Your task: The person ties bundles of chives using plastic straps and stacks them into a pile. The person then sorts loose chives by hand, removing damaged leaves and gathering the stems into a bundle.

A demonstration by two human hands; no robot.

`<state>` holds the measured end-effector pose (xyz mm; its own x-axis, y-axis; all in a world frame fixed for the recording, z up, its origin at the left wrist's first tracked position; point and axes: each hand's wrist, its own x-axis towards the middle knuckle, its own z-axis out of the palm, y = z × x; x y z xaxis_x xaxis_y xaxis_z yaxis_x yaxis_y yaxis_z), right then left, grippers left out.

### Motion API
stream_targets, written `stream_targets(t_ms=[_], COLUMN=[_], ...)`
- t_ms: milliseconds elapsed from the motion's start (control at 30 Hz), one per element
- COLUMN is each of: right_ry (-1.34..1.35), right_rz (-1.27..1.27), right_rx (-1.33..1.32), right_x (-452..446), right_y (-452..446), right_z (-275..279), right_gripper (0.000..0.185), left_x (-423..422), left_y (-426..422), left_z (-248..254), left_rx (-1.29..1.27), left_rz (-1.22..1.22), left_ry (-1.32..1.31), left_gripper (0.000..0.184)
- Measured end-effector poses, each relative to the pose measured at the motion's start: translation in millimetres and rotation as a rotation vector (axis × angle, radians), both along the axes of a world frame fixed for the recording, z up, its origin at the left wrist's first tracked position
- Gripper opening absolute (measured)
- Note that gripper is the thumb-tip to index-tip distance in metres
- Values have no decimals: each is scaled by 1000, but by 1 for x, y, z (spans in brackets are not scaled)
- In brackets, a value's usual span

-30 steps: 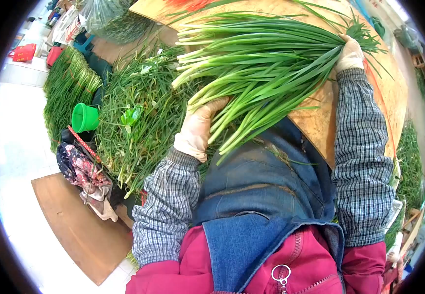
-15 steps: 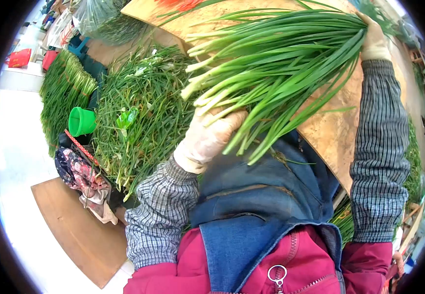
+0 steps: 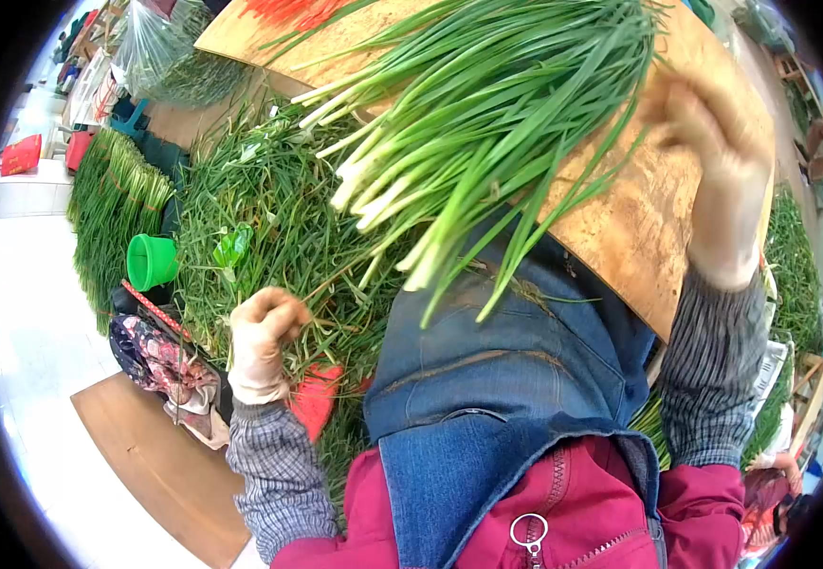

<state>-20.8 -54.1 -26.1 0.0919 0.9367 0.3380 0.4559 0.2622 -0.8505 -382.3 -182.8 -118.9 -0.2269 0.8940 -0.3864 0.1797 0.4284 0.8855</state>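
Observation:
A loose bunch of long green stalks (image 3: 516,114) with pale ends lies across the wooden board (image 3: 620,228), its pale ends hanging over the near edge above my lap. My left hand (image 3: 265,341), in a thin pale glove, is closed in a pinch at the left, with a thin brownish strand running from its fingers up towards the pale ends. To the right of the bunch, my right hand (image 3: 710,142) is raised over the board, blurred by motion, apart from the stalks; how its fingers stand is unclear.
A heap of loose green leaves (image 3: 279,209) lies left of the board. Beyond it are a green cup (image 3: 152,262), tied green bundles (image 3: 118,209) and a clear plastic bag (image 3: 170,57). Red strands (image 3: 293,9) lie at the board's far edge. A brown panel (image 3: 160,465) is at lower left.
The stalks have been let go by my right hand, which has dropped nearer to me. My left hand has moved left and down, away from the pale ends, with a thin strand.

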Motion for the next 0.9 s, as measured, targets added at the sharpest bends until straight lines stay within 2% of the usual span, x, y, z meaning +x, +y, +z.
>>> stream_targets(t_ms=[67,133,167,233,333,367,433,500,533,633,667,767,800,900], right_ry=[247,273,106,-79,-399,-431,-624,-812,-911,-908,-973,-948,-859,-62], right_rz=[123,173,236,279,469,546,625,651,653,612,598,596,643,573], right_rx=[-317,-666,-573,-208,284,357,459,525,543,574,564,520,396,-209], right_x=[-3,-9,-15,-33,-67,-83,-103,-109,-109,-87,-80,-69,-65,-65], right_y=[-36,-62,-75,-85,-61,-56,-52,-54,-56,-62,-67,-78,-80,-94], right_z=[-14,-23,-33,-42,-27,-30,-45,-59,-65,-76,-72,-74,-66,-52], right_gripper=[25,23,24,31,33,24,19,17,16,22,26,27,24,25], left_x=[-17,-8,0,17,30,30,37,37,40,45,49,61,70,99], left_y=[-13,-10,-5,5,14,15,20,27,30,48,57,84,89,96], left_z=[-8,-2,3,16,35,38,51,57,60,74,77,92,101,119], left_rx=[29,55,73,82,260,336,476,484,435,409,486,577,578,589], left_rz=[43,15,2,-115,-269,-304,-342,-399,-368,-407,-412,-544,-563,-640], left_ry=[-85,-125,-145,-212,-232,-236,-229,-326,-405,-504,-521,-655,-621,-555], left_gripper=[11,10,10,8,7,7,6,6,6,5,7,10,13,21])
